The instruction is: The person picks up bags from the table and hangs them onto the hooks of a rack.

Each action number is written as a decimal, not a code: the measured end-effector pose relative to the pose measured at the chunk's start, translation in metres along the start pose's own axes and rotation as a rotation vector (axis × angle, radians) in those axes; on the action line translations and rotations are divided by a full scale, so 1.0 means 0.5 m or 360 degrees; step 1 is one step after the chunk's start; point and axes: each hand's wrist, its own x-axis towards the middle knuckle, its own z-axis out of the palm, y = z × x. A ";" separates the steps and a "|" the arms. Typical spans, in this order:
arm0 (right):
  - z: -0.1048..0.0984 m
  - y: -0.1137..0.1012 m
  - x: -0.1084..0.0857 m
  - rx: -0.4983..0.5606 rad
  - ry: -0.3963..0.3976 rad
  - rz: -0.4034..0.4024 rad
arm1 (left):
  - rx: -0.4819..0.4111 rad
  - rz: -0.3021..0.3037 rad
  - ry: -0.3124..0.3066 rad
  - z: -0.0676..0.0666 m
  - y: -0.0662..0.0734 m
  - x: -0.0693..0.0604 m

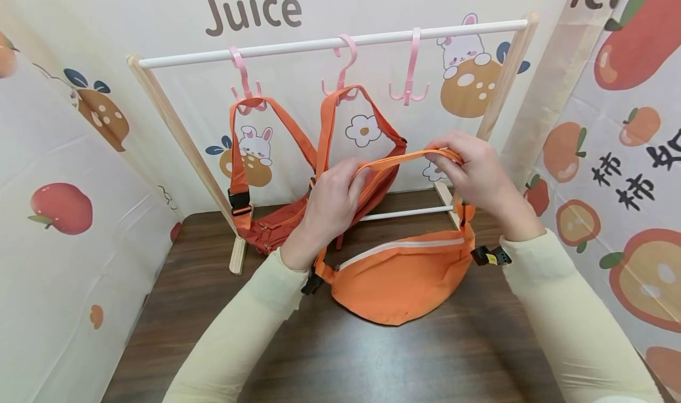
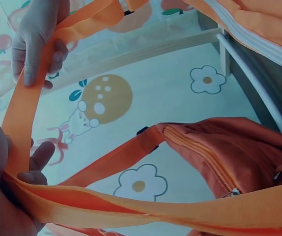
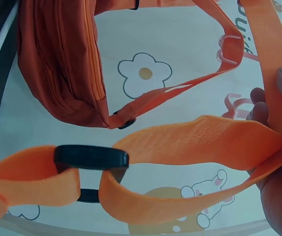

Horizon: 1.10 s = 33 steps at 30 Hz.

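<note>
An orange waist bag (image 1: 399,288) with a white zipper rests on the dark wooden table below my hands, and its lower edge faces me. Its flat orange strap (image 1: 396,161) is raised and stretched between both hands. My left hand (image 1: 334,199) grips the strap on the left, thumb against the webbing. On the right, my right hand (image 1: 473,169) pinches the strap between thumb and fingers. A black slider (image 3: 91,156) sits on the strap in the right wrist view. A black buckle (image 1: 490,256) sticks out at the bag's right end, near my right sleeve.
Pink hooks (image 1: 408,75) hang on a white rod (image 1: 298,47) of a wooden rack. Red-orange straps loop over the left and middle hooks above dark red bag fabric (image 1: 380,193); my left hand hides whether that is one bag or two. Printed cloth walls surround the table (image 1: 213,308).
</note>
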 end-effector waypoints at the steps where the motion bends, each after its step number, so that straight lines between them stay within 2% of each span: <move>1: -0.002 0.000 0.002 -0.0005 0.0005 0.0005 | 0.0009 0.0005 0.0000 -0.001 0.001 0.003; 9: -0.017 0.000 0.015 -0.0063 0.0070 0.0037 | 0.0037 0.0023 -0.0019 -0.006 0.009 0.029; 16: -0.030 0.004 0.035 -0.0089 0.0111 0.0013 | 0.0070 0.0010 -0.0029 -0.014 0.016 0.056; 26: -0.044 0.007 0.066 -0.0150 0.0164 0.0119 | 0.0096 -0.0029 -0.0034 -0.022 0.020 0.095; 33: -0.051 0.019 0.091 -0.0185 0.0213 0.0120 | 0.0095 -0.0028 -0.0015 -0.022 0.019 0.120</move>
